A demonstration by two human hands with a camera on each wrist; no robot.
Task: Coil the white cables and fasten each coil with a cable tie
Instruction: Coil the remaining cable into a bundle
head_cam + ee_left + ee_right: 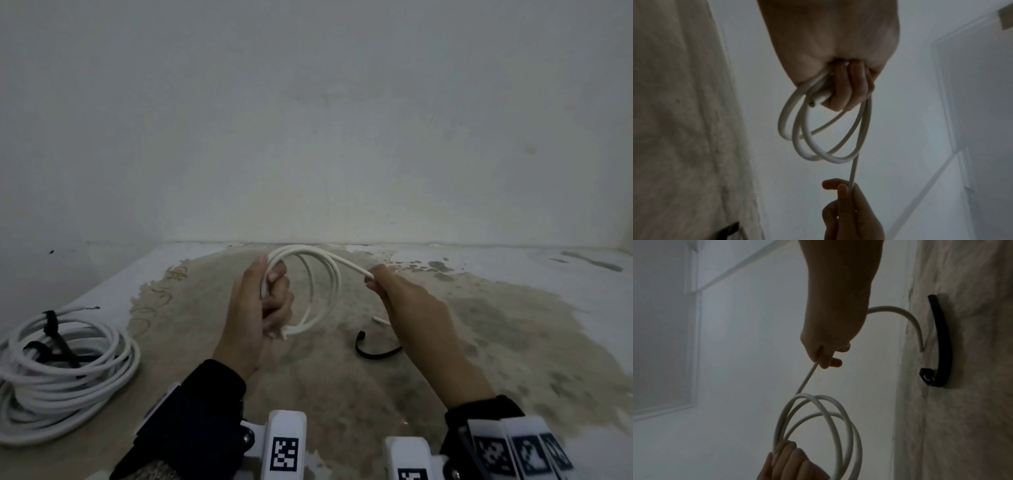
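The left hand (pixel 255 310) held the white cable (pixel 322 274) loops inside its curled fingers. The right hand (pixel 406 301) pinched the cable's loose strand; the black cable tie (pixel 371 351) lay below its fingers.

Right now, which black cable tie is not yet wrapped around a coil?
The loose cable tie lying curved on the floor by the right hand; the others bind the finished coils at left.
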